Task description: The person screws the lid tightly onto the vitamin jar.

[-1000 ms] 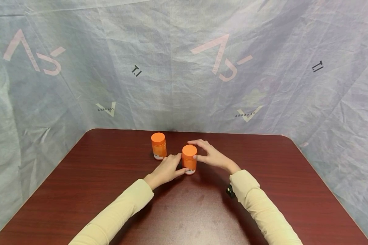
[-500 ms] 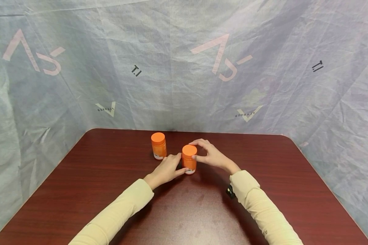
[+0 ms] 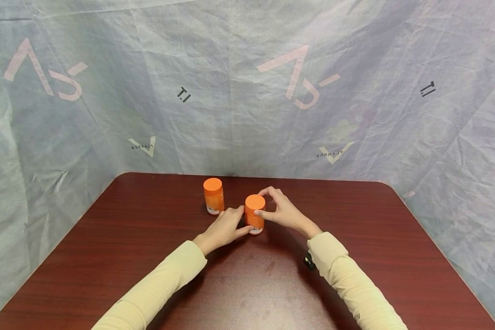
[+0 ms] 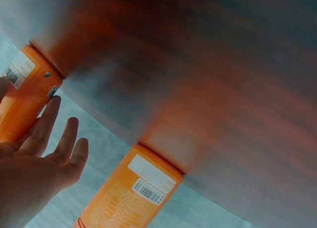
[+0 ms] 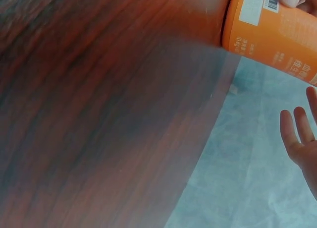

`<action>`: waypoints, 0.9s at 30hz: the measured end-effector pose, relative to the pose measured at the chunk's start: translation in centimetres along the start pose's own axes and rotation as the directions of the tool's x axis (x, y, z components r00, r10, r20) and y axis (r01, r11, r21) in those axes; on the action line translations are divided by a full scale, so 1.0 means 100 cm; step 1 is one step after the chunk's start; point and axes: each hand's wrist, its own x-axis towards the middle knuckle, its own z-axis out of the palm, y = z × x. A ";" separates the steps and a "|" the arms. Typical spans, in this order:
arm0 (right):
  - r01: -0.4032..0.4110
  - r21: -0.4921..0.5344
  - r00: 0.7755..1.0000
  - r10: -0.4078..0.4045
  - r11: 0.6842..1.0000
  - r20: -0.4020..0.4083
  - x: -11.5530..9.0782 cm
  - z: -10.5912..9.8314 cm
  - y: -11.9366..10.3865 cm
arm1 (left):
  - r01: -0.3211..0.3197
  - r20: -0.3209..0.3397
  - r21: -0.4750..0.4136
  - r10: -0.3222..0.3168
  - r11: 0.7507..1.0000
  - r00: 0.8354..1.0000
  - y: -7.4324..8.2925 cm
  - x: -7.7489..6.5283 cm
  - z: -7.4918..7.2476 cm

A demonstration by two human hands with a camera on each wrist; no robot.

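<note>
An orange pill bottle (image 3: pixel 255 220) stands upright near the middle of the table. My left hand (image 3: pixel 222 230) holds its lower body from the left, thumb in front. At its orange lid (image 3: pixel 255 201), my right hand (image 3: pixel 287 212) grips from the right with the thumb on the near side and a finger behind. The right wrist view shows other fingers of that right hand (image 5: pixel 304 143) extended, off the bottle. A second orange pill bottle (image 3: pixel 214 198) with its lid on stands to the left and farther back; its barcode label (image 4: pixel 149 190) shows in the left wrist view.
The dark red-brown wooden table (image 3: pixel 128 229) has rounded far corners. Behind it and at its sides hangs a grey printed cloth (image 3: pixel 231 91). A small black object (image 3: pixel 308 261) shows under the right cuff.
My right thumb has slid slightly left across the near side of the lid, and the finger behind has shifted right. The left hand and both bottles stay in place.
</note>
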 end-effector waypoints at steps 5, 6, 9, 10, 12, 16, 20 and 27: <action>-0.002 -0.001 1.000 0.002 1.000 0.012 0.000 -0.001 -0.001 | 0.003 0.006 -0.005 -0.003 1.000 1.000 -0.001 0.000 0.001; 0.001 0.000 1.000 -0.001 1.000 0.017 0.000 -0.002 -0.001 | 0.002 0.006 -0.006 -0.002 1.000 1.000 -0.001 0.000 0.001; 0.015 0.010 0.999 -0.015 1.000 0.035 0.000 -0.003 0.000 | -0.001 0.006 -0.011 0.001 1.000 1.000 -0.001 0.000 0.001; 0.021 0.015 0.999 -0.021 1.000 0.041 0.000 -0.004 0.000 | -0.003 0.005 -0.013 0.003 1.000 1.000 -0.001 0.000 0.001; 0.029 0.020 0.998 -0.030 0.999 0.054 0.000 -0.005 0.000 | -0.007 0.004 -0.013 0.007 1.000 1.000 -0.001 0.000 0.001; 0.042 0.029 0.996 -0.044 0.999 0.073 0.000 -0.007 0.000 | -0.007 0.005 -0.004 0.007 1.000 1.000 -0.001 0.001 0.001; 0.064 0.027 0.995 -0.065 0.998 0.076 0.001 -0.009 -0.001 | -0.004 0.005 0.001 0.004 1.000 1.000 -0.002 0.001 0.002; 0.070 0.008 0.996 -0.070 0.998 0.047 0.001 -0.006 0.001 | -0.001 0.004 0.007 0.001 1.000 1.000 -0.002 0.001 0.001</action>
